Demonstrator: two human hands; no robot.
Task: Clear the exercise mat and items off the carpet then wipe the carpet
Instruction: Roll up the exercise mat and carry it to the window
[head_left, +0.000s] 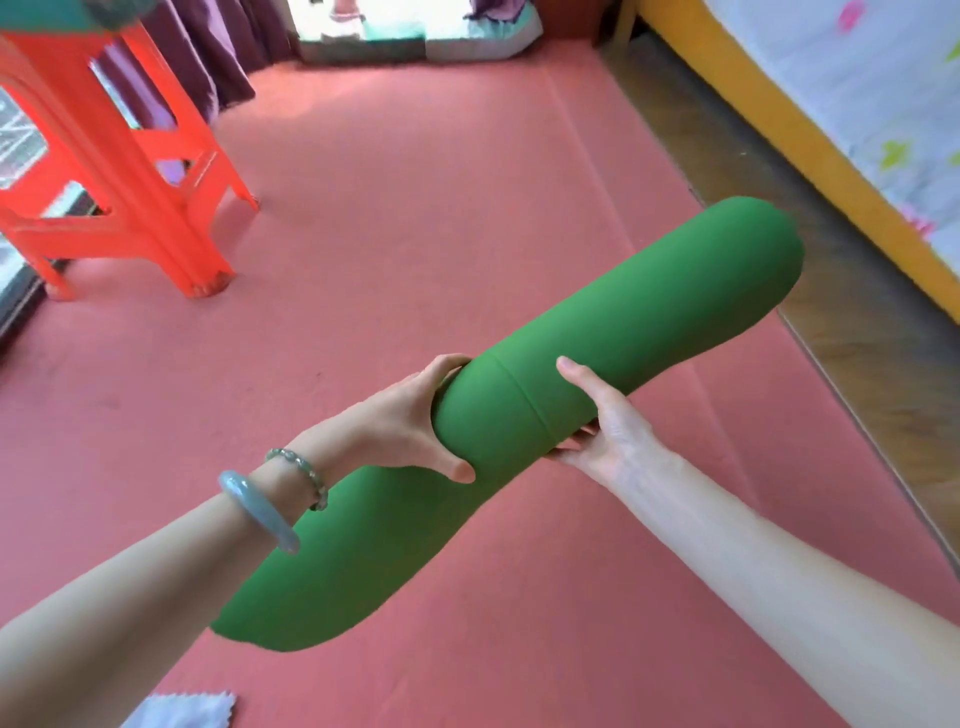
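Clearing step in hand, wiping not yet begun: holding the rolled green foam exercise mat (623, 312) aloft over the pink carpet (415, 234), slanted from near-left to far-right, with an orange-red plastic stool (130, 156) and a pale square cloth (182, 709) on the carpet. Next, probably, carrying the roll off the carpet and setting it down without letting it unwind, so needing both grips firm. Left hand (410, 415) clasped round the roll's middle, thumb beneath, fingers over; right hand (602, 426) just beside, grip cradling from below, thumb up the side, arms stretched forward
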